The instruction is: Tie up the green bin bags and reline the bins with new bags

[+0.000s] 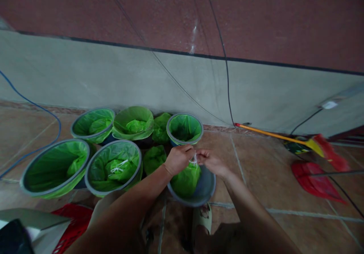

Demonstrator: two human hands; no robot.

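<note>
My left hand [178, 159] and my right hand [211, 161] meet over a grey bin [206, 187]. Between them are the white drawstrings [194, 158] at the top of a green garbage bag [186, 180]. The bag is gathered at its neck and hangs down into the bin. Fingers of both hands are pinched on the strings. Just behind my hands stands a lined bin [184, 142] with a dark inside. To the left of my left hand, another lined bin [98, 187] holds a bunched green bag with white strings [119, 166].
More green-lined bins [28, 187] stand in a cluster to the left, by the wall. A broom with an orange handle [264, 132] and a red dustpan [313, 178] lie at the right. A blue cable [36, 104] crosses the left floor; black cables hang down the wall.
</note>
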